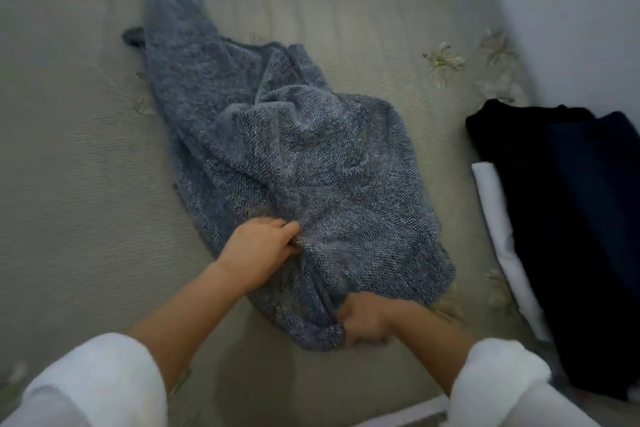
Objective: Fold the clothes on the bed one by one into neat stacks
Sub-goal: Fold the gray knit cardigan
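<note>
A blue-grey knitted sweater (277, 156) lies rumpled across the middle of the beige bedspread (69, 184), one sleeve stretched toward the far left. My left hand (258, 251) pinches a fold of the knit near the sweater's lower middle. My right hand (367, 321) is closed on the sweater's near hem edge, closest to me. Both wrists come out of white sleeves.
A stack of folded dark clothes (568, 218) with a white folded piece (498, 225) beneath sits at the right edge of the bed, beside a pale wall (571, 10). White flower patterns (443, 62) mark the bedspread.
</note>
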`<action>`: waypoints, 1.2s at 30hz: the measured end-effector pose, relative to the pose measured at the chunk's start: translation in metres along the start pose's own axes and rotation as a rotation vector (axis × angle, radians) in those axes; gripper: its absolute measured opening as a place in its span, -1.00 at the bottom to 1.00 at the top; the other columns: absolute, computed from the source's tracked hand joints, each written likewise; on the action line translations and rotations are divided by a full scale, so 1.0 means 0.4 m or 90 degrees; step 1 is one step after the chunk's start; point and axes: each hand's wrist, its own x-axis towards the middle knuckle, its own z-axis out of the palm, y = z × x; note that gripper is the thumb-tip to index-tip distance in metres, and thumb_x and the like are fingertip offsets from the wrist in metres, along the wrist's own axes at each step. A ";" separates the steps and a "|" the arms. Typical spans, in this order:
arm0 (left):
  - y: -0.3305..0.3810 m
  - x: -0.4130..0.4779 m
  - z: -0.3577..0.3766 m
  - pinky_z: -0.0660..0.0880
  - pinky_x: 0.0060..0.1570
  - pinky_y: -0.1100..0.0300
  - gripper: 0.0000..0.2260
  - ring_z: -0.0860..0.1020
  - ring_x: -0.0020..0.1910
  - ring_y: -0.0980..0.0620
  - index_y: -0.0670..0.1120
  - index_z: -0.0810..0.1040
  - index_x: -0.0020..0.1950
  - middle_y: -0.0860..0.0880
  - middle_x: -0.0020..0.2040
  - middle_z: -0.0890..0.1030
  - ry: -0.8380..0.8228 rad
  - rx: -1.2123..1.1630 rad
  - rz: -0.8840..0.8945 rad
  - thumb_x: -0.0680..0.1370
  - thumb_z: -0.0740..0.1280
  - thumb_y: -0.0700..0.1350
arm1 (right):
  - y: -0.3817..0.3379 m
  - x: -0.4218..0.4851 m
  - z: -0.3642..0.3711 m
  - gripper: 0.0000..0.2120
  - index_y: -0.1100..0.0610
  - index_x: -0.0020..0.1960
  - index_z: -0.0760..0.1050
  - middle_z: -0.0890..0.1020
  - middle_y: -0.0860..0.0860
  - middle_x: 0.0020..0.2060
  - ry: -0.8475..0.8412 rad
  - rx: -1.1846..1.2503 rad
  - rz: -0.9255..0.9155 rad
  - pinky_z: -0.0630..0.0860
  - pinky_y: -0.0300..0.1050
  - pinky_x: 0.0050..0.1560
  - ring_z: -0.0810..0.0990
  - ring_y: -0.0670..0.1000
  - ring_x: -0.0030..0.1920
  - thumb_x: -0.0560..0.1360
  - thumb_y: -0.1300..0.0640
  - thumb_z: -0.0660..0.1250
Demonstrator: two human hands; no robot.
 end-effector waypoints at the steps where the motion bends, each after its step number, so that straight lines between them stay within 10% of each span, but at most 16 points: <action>1: 0.012 -0.017 -0.012 0.38 -0.19 0.10 -0.77 0.58 -0.01 -0.04 0.05 0.31 -0.05 0.06 -0.15 0.56 0.006 -0.031 -0.014 0.56 0.19 0.19 | 0.024 -0.017 0.002 -0.94 0.23 -0.21 0.53 0.52 -0.05 -0.48 0.010 0.025 0.010 0.37 -0.23 -0.42 0.46 -0.07 -0.44 0.42 0.24 0.34; 4: 0.029 -0.079 -0.060 0.31 -0.31 0.15 -0.71 0.58 -0.14 -0.03 0.07 0.33 -0.17 0.09 -0.35 0.45 -0.103 -0.056 -0.054 0.52 0.21 0.28 | 0.099 -0.078 0.002 -0.87 0.24 -0.16 0.61 0.59 0.04 -0.37 0.158 0.248 0.039 0.47 -0.22 -0.34 0.54 -0.01 -0.33 0.41 0.34 0.27; 8: 0.083 -0.175 -0.080 0.44 -0.08 0.10 -0.66 0.57 0.05 -0.10 -0.01 0.53 0.01 -0.05 -0.01 0.61 -0.302 0.059 0.031 0.47 0.28 0.23 | 0.184 -0.124 -0.006 -0.75 0.13 -0.34 0.52 0.59 0.05 -0.38 0.583 0.420 0.147 0.41 -0.10 -0.27 0.53 0.07 -0.30 0.48 0.33 0.24; 11: 0.133 -0.219 -0.088 0.47 -0.06 0.06 -0.66 0.57 0.03 -0.12 -0.01 0.54 0.04 -0.04 -0.03 0.61 -0.387 0.001 0.046 0.45 0.30 0.21 | 0.190 -0.111 -0.023 -0.79 0.16 0.01 0.46 0.55 0.12 -0.06 0.769 0.448 0.192 0.43 0.03 -0.01 0.51 0.16 0.00 0.48 0.05 0.35; 14: 0.137 -0.174 -0.131 0.51 0.00 0.11 -0.75 0.56 0.07 0.03 0.08 0.51 0.14 0.10 0.02 0.59 -0.162 -0.127 -0.013 0.52 0.25 0.14 | 0.167 -0.082 -0.048 -0.32 0.17 0.36 0.31 0.40 0.19 0.27 0.682 0.451 0.242 0.27 0.18 0.31 0.35 0.24 0.32 0.37 -0.07 0.47; 17: 0.120 -0.086 -0.157 0.40 0.18 0.16 -0.68 0.46 0.25 0.07 0.02 0.45 0.33 0.07 0.27 0.51 0.090 -0.210 -0.086 0.59 0.23 0.03 | 0.112 -0.087 -0.044 -0.62 0.12 0.18 0.46 0.53 0.11 0.10 0.721 0.335 0.209 0.25 0.17 0.31 0.42 0.17 0.26 0.41 0.05 0.43; 20: 0.095 -0.018 -0.147 0.28 0.28 0.09 -0.47 0.35 0.39 -0.04 0.04 0.21 0.51 0.01 0.46 0.34 0.002 -0.450 -0.278 0.58 0.14 0.22 | 0.045 -0.111 0.024 -0.76 0.04 0.01 0.47 0.55 -0.06 0.09 0.856 0.000 -0.046 0.15 0.19 0.28 0.44 0.02 0.31 0.38 0.20 0.40; 24: 0.048 0.057 -0.115 0.26 0.38 -0.01 -0.33 0.37 0.37 -0.15 -0.14 0.28 0.46 -0.15 0.45 0.36 -0.030 -0.654 -0.516 0.55 0.07 0.32 | 0.005 -0.153 0.149 -0.67 -0.04 -0.06 0.54 0.62 -0.06 0.10 0.681 -0.385 -0.369 0.37 0.24 0.20 0.53 -0.03 0.26 0.19 0.13 0.48; 28: 0.054 0.057 -0.102 0.48 0.09 0.01 -0.60 0.53 0.08 -0.18 -0.15 0.49 0.19 -0.16 0.14 0.56 -0.102 -0.460 -0.456 0.51 0.32 0.11 | 0.043 -0.147 0.200 -0.64 -0.01 0.22 0.46 0.47 0.02 0.32 0.375 -0.508 -0.304 0.22 0.29 0.38 0.38 0.02 0.37 0.43 0.08 0.36; 31: 0.080 0.009 -0.077 0.48 -0.10 0.07 -0.71 0.56 0.01 -0.17 -0.11 0.49 0.22 -0.11 0.05 0.58 -0.030 -0.334 -0.407 0.53 0.33 -0.05 | 0.063 -0.151 0.194 -0.56 0.06 0.35 0.31 0.35 0.05 0.38 0.348 -0.402 -0.273 0.01 0.26 0.39 0.27 0.07 0.40 0.48 0.06 0.24; 34: 0.083 -0.064 -0.070 0.44 -0.27 0.15 -0.73 0.55 -0.22 -0.03 -0.10 0.48 0.24 -0.06 -0.11 0.60 0.138 -0.544 -0.458 0.54 0.27 -0.18 | 0.081 -0.151 0.192 -0.38 0.08 0.44 0.17 0.39 0.04 0.30 0.395 -0.331 -0.223 0.12 0.18 0.31 0.36 0.11 0.28 0.44 -0.01 0.27; 36: 0.051 -0.137 -0.095 0.52 -0.16 0.11 -0.73 0.57 -0.16 -0.03 -0.16 0.51 0.20 -0.09 -0.08 0.61 0.291 -0.952 -0.585 0.51 0.22 -0.28 | 0.096 -0.152 0.189 -0.26 0.11 0.51 0.05 0.35 0.09 0.30 0.403 -0.298 -0.113 0.19 0.14 0.28 0.37 0.13 0.28 0.45 -0.01 0.32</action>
